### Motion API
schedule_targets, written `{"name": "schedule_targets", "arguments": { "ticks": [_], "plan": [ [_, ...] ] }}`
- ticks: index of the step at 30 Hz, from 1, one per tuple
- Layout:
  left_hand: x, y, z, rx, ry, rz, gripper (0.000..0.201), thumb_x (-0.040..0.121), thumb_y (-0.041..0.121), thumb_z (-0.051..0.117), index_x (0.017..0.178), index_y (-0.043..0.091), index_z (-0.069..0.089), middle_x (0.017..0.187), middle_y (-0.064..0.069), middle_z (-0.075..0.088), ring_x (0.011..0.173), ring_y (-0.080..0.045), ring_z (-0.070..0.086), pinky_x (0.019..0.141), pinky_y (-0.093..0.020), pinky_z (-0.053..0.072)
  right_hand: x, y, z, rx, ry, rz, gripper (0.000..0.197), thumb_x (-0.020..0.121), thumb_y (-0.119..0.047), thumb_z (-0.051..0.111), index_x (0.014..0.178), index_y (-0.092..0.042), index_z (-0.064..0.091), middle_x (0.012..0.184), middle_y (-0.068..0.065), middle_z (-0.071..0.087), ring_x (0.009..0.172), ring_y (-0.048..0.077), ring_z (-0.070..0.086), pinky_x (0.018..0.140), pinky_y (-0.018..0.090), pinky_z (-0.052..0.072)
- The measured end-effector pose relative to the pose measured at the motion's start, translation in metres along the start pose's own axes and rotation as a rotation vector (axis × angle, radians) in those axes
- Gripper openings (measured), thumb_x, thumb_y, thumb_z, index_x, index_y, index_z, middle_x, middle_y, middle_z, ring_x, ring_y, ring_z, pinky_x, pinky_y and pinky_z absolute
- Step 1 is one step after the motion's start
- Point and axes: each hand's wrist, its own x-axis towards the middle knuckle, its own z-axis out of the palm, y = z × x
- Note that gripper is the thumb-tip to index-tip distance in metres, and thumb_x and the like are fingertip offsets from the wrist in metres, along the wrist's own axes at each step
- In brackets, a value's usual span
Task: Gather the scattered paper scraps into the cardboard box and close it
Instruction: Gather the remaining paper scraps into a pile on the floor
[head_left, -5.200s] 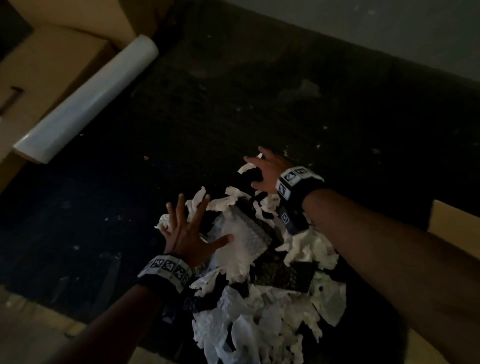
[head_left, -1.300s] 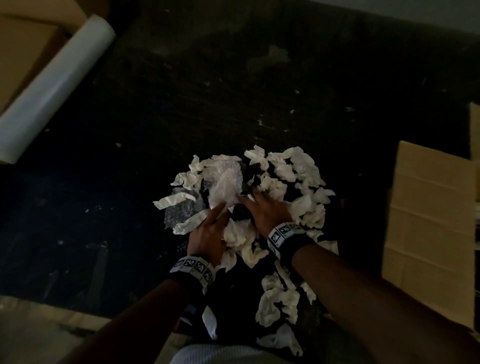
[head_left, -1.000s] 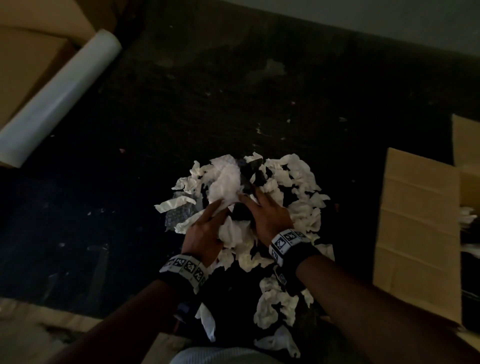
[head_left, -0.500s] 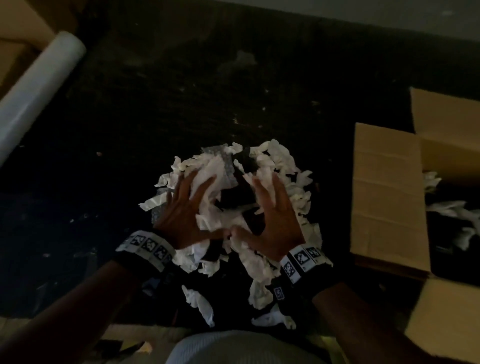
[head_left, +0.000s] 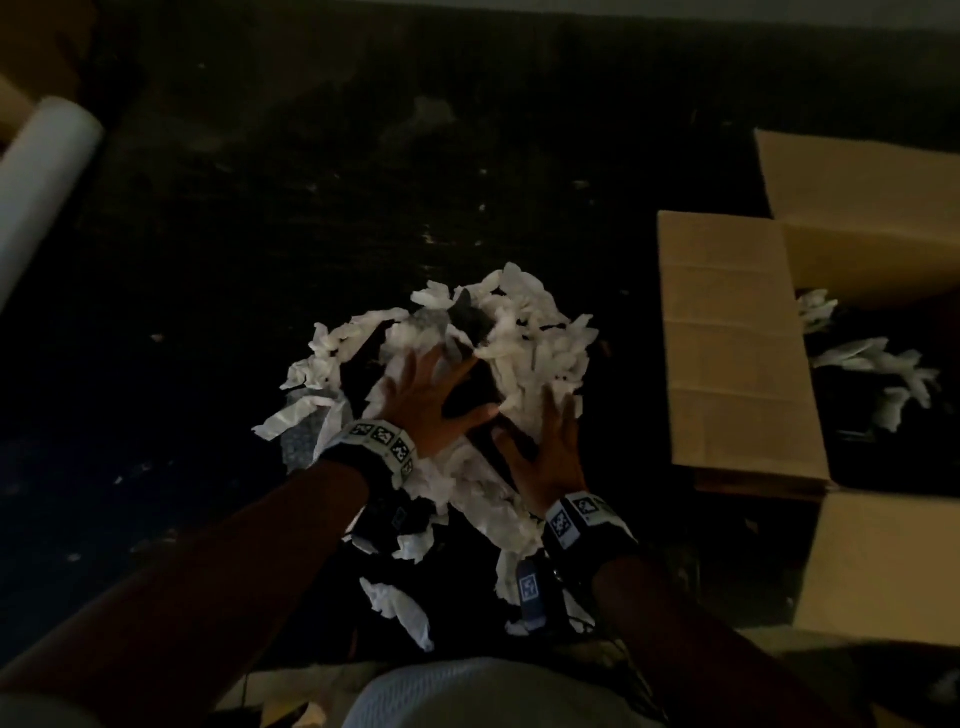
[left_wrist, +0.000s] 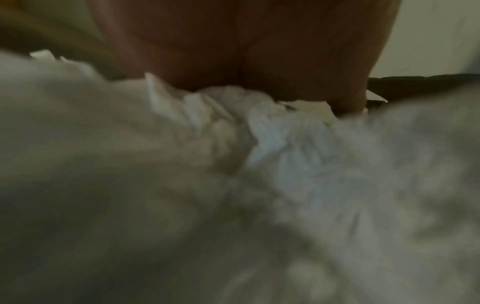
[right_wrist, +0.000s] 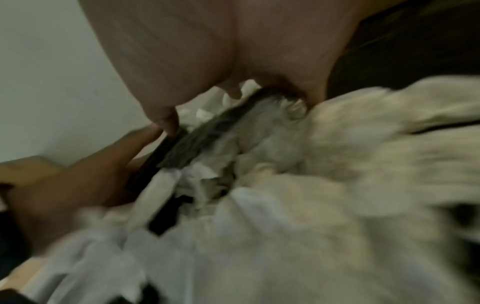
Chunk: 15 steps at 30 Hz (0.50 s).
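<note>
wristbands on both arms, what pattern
Black-and-white square marker tags on pale wristbands; clearest in the head view.

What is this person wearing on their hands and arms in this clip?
Both forearms are bare, with no sleeves and no gloves. The left hand and right hand each carry a black wrist strap topped by a white band printed with square black-and-white marker patterns. A small tag with another marker hangs under the right wrist.

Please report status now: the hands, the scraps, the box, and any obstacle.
Left hand and right hand open, flat on scraps. Pile on floor, some scraps already in box. Box open, flaps up. Nothing between.
</note>
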Motion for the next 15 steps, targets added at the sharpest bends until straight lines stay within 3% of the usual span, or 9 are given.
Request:
{"name": "schedule_targets", "arguments": {
  "ticks": [4, 6, 9, 10, 11, 12, 15],
  "plan": [
    [-0.010, -0.003, -0.005, -0.087, 0.089, 0.031, 0.099, 0.066, 0.099, 0.025, 0.153, 0.057, 0.004, 0.168, 0.008, -0.002, 0.154, -0.030, -0.011, 0.118, -0.067, 0.004, 0.008, -0.014, 0.002, -0.023, 0.033, -0.182, 0.107, 0.075, -0.074, 0.058, 0.159, -0.032, 0.005, 0.167, 0.008, -0.001, 0.153, 0.025, 0.003, 0.118, 0.040, 0.030],
    [-0.020, -0.013, -0.011, -0.063, 0.210, 0.041, 0.105, 0.062, 0.103, 0.022, 0.154, 0.055, 0.004, 0.168, 0.004, 0.002, 0.154, -0.033, -0.005, 0.117, -0.069, 0.009, 0.010, -0.014, -0.005, -0.065, 0.067, -0.158, 0.109, 0.075, -0.068, 0.070, 0.159, -0.029, 0.012, 0.166, 0.012, 0.004, 0.152, 0.028, 0.008, 0.114, 0.041, 0.032],
    [-0.043, -0.031, -0.014, -0.002, 0.296, 0.061, 0.113, 0.061, 0.101, 0.037, 0.155, 0.052, -0.001, 0.167, 0.001, 0.000, 0.154, -0.035, -0.002, 0.113, -0.074, 0.017, 0.014, -0.008, -0.023, -0.287, 0.078, -0.241, 0.124, 0.062, -0.086, 0.064, 0.159, -0.033, 0.006, 0.166, 0.010, -0.006, 0.152, 0.031, -0.002, 0.118, 0.051, 0.026],
    [-0.053, -0.035, -0.014, -0.001, 0.274, 0.052, 0.119, 0.058, 0.100, 0.047, 0.155, 0.053, -0.004, 0.167, 0.002, -0.004, 0.154, -0.035, -0.004, 0.111, -0.076, 0.020, 0.018, -0.007, -0.031, -0.344, 0.040, -0.277, 0.130, 0.057, -0.092, 0.060, 0.158, -0.038, -0.001, 0.165, 0.007, -0.015, 0.152, 0.031, -0.010, 0.113, 0.055, 0.032],
    [-0.062, -0.037, -0.013, -0.004, 0.236, 0.031, 0.127, 0.053, 0.099, 0.054, 0.153, 0.054, -0.009, 0.167, 0.004, -0.010, 0.153, -0.036, -0.009, 0.109, -0.078, 0.020, 0.021, -0.010, -0.038, -0.378, -0.014, -0.284, 0.134, 0.052, -0.093, 0.061, 0.156, -0.042, -0.007, 0.163, 0.004, -0.024, 0.150, 0.031, -0.017, 0.113, 0.043, 0.015],
    [-0.070, -0.036, -0.011, 0.001, 0.191, -0.002, 0.135, 0.047, 0.100, 0.059, 0.152, 0.056, -0.014, 0.166, 0.006, -0.017, 0.153, -0.036, -0.015, 0.109, -0.079, 0.018, 0.025, -0.015, -0.045, -0.413, -0.064, -0.307, 0.140, 0.048, -0.092, 0.064, 0.154, -0.044, -0.013, 0.161, 0.004, -0.031, 0.148, 0.033, -0.022, 0.115, 0.055, 0.004],
    [-0.083, -0.024, 0.000, 0.037, 0.117, -0.102, 0.147, 0.035, 0.104, 0.057, 0.146, 0.057, -0.028, 0.161, 0.007, -0.034, 0.147, -0.038, -0.032, 0.109, -0.081, 0.009, 0.036, -0.045, -0.056, -0.591, -0.177, -0.367, 0.150, 0.039, -0.089, 0.072, 0.148, -0.051, -0.024, 0.153, 0.001, -0.045, 0.144, 0.042, -0.028, 0.111, 0.070, -0.001]
  ]
}}
